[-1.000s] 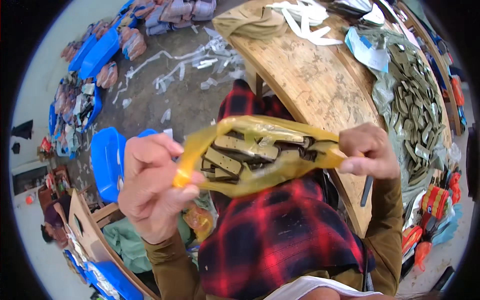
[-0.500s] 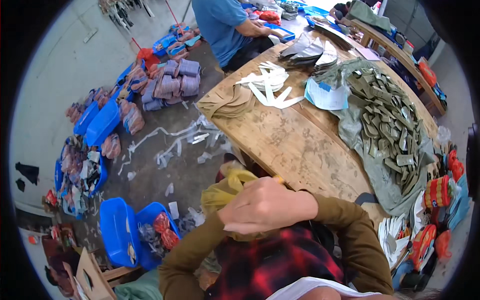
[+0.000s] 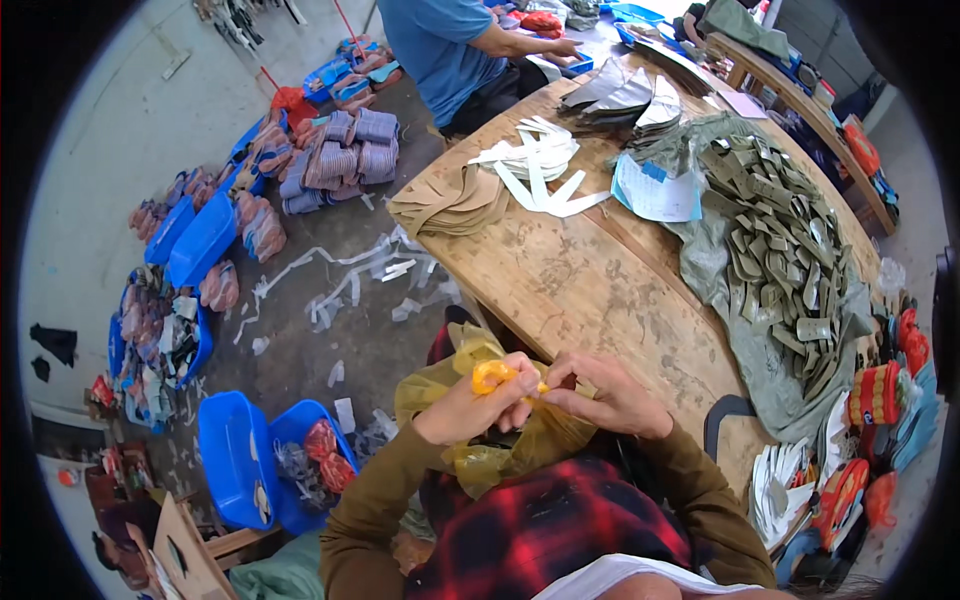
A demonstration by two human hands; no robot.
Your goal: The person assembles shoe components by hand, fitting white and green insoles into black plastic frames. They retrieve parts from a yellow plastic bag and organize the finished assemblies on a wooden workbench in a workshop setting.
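Note:
A translucent yellow plastic bag [image 3: 482,468] lies across my lap at the table's near edge. My left hand [image 3: 478,408] is closed round a bunched, brighter orange-yellow part of it, which sticks out above the fingers. Close beside it, my right hand [image 3: 612,397] pinches the narrow end of that bunched plastic between thumb and forefinger. Whether the bright part is the bag's twisted neck or a separate strip, I cannot tell. What the bag holds, if anything, is hidden under my hands.
On the wooden table [image 3: 590,290] lie tan pieces [image 3: 450,205], white strips [image 3: 530,160], a paper sheet [image 3: 655,190] and a heap of olive pieces [image 3: 780,240] on a green sheet. Blue bins [image 3: 235,460] and scraps cover the floor leftward. A person in blue [image 3: 440,60] works beyond.
My hands were crossed, one over the other; now they are side by side, with the orange-yellow bunched plastic showing between them. The person in blue has stretched an arm out.

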